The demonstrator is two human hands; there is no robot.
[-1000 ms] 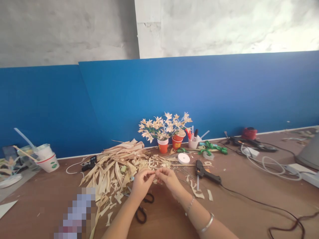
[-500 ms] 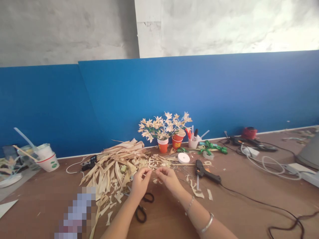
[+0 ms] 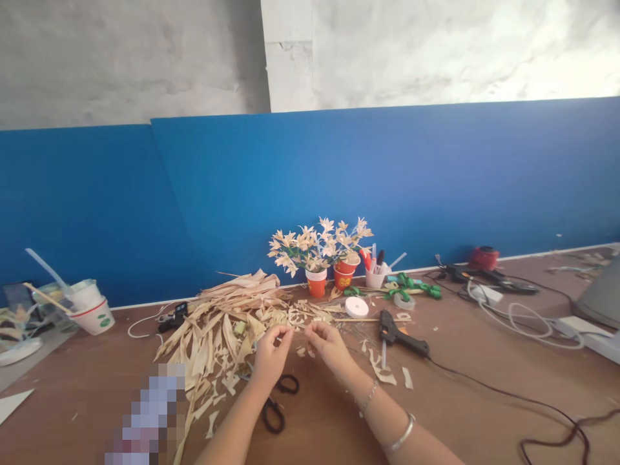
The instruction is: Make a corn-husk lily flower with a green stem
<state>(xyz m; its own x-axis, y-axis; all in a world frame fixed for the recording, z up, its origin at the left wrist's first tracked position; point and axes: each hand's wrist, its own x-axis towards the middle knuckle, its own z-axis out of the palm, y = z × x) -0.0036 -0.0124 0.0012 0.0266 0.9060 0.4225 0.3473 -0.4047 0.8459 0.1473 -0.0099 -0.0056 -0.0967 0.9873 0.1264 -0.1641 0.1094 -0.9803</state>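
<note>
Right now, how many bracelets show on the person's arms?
2: a thin bracelet at the right wrist, and a broader silver bangle farther up that forearm. Others could be hidden out of view.

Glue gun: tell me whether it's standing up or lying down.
Lying down: the glue gun is on its side, barrel and handle both along the table.

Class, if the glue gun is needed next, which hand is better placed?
Probably the right hand: the glue gun lies to its right, and the left hand is farther away. Whether either pinches something is unclear.
</note>
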